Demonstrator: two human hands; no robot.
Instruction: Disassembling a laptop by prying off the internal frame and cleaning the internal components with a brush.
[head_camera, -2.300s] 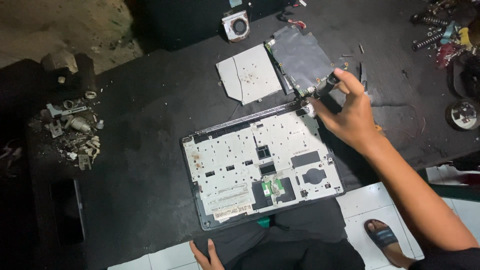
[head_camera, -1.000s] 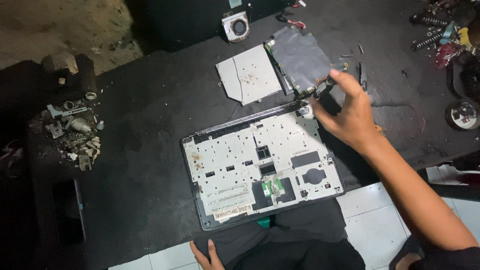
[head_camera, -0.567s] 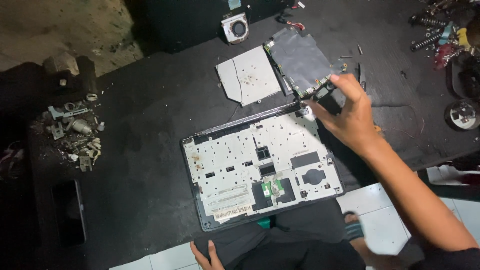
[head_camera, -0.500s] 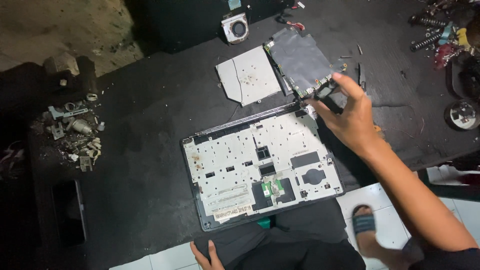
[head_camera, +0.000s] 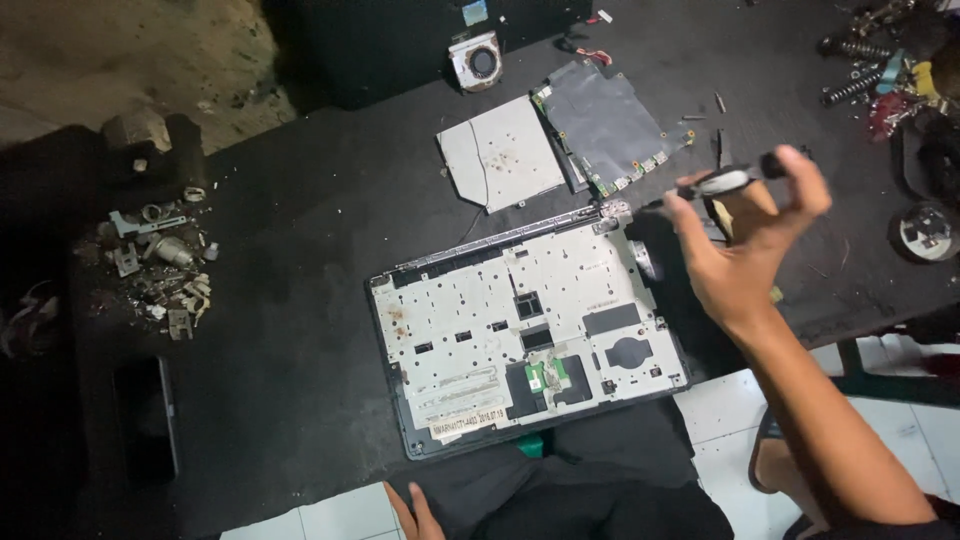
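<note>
Your right hand (head_camera: 745, 250), raised at right of frame, gripped a screwdriver (head_camera: 722, 183) above the laptop chassis (head_camera: 520, 330), wrist bent back

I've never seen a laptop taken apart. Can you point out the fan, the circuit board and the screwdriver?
fan (head_camera: 478, 60), head view, on its round centre.
circuit board (head_camera: 608, 122), head view, on its grey middle.
screwdriver (head_camera: 728, 181), head view, on the handle held in the right hand (head_camera: 745, 250).
</note>
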